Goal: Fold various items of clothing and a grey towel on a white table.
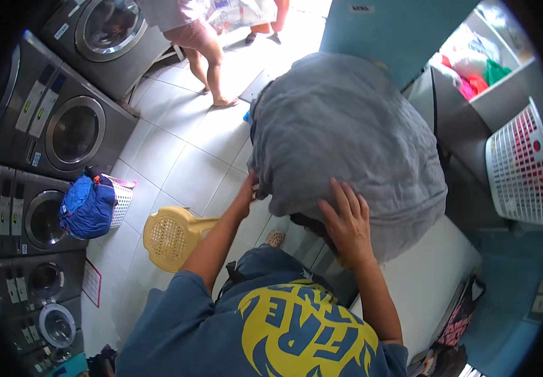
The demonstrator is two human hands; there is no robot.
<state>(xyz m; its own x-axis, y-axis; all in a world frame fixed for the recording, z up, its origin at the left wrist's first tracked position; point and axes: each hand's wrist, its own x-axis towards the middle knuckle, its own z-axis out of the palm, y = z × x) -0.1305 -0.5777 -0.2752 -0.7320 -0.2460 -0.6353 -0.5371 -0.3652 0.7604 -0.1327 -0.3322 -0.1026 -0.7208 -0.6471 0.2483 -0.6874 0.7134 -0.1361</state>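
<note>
A large grey cloth (342, 136), rumpled and bulging, covers a pile in front of me at the corner of a white table (422, 278). What lies under it is mostly hidden; some dark fabric shows at its lower edge. My left hand (247, 191) touches the cloth's left edge, its fingertips partly hidden by the folds, so I cannot tell whether it grips. My right hand (348, 221) rests on the near side of the cloth with its fingers spread and the palm down.
Front-loading machines (75, 132) line the left side. A yellow plastic stool (167, 238) and a white laundry basket (123, 200) with blue fabric stand on the tiled floor. Two people (196, 37) are near the bright doorway. Another white basket (519, 174) is at right.
</note>
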